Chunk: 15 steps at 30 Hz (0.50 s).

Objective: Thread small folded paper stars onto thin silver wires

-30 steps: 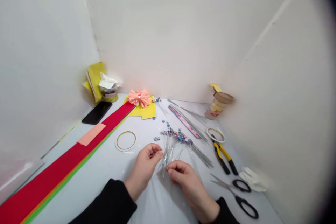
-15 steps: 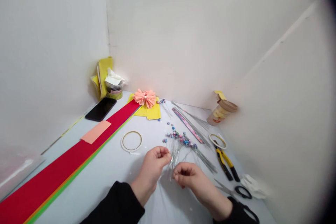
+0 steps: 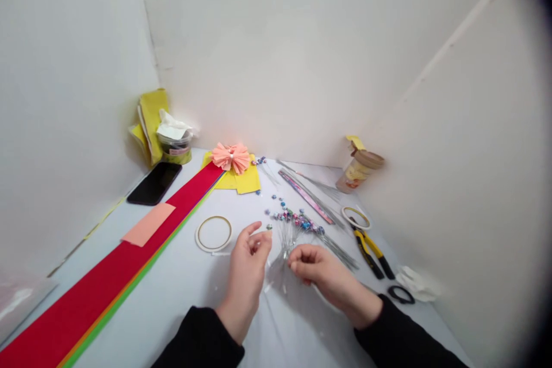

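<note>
My right hand (image 3: 317,264) is pinched at the gathered part of a bundle of thin silvery wires (image 3: 286,244). The wires fan out upward from there, and loose ends hang below the fingertips. Small blue, pink and purple folded stars (image 3: 297,219) cluster at the top of the fan. Left of the bundle is my left hand (image 3: 248,261), its index finger stretched up and its thumb apart, with nothing visible between them. One small star (image 3: 269,227) shows just beyond its fingertips; whether they touch it I cannot tell.
A roll of double-sided tape (image 3: 213,234) lies left of my hands. Long red paper strips (image 3: 142,259) carry a pink paper piece (image 3: 149,224) and a pink paper flower (image 3: 231,157). Pliers (image 3: 373,253), scissors (image 3: 401,294), a cup (image 3: 359,172) and a phone (image 3: 154,183) are around.
My left hand has let go of its pinch near the wires, moved slightly left and opened its fingers. My right hand has moved up to the gathered wires. The view has shifted a little.
</note>
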### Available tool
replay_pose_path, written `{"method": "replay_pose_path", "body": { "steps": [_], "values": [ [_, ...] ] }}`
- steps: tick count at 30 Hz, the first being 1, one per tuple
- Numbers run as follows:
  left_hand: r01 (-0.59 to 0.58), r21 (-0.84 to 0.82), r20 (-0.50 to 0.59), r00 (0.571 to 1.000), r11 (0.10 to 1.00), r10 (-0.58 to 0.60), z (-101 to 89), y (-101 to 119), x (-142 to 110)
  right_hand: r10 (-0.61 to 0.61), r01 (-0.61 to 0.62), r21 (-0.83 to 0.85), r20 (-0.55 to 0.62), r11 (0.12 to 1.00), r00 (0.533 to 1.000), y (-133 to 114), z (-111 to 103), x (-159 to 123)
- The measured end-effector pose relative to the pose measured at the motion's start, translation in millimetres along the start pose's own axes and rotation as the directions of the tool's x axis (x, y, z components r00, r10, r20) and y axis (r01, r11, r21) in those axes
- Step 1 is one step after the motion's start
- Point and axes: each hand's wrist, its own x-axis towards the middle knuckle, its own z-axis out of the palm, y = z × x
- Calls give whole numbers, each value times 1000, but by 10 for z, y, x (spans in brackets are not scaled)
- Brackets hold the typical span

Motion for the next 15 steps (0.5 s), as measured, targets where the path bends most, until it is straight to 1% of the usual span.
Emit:
{"method": "replay_pose_path", "body": {
  "steps": [2,3,5,7,9,11,13,15],
  "values": [
    [-75,75,-29,997,994,77,6,-82,5,-68,59,-87,-103,994,992,-85,-148,195],
    [-123,116,-26,992,986,126,10,-125,5,-105,82,-146,-157,986,982,-136,-229,334],
    [-244,183,26,970,952,244,18,-205,4,-162,87,-289,-245,953,956,-244,-371,679],
    [-380,217,118,924,899,363,21,-260,7,-182,42,-435,-285,899,941,-342,-449,1068],
    [-495,228,205,866,838,456,16,-288,19,-189,-13,-556,-306,831,933,-419,-455,1442],
    [-574,237,262,815,784,517,8,-296,39,-203,-51,-645,-313,763,928,-474,-411,1759],
    [-620,252,292,781,743,552,3,-297,61,-206,-92,-707,-323,701,924,-511,-355,2000],
    [-642,271,302,764,717,570,5,-298,80,-202,-132,-749,-337,649,920,-532,-311,2165]
  ]
}}
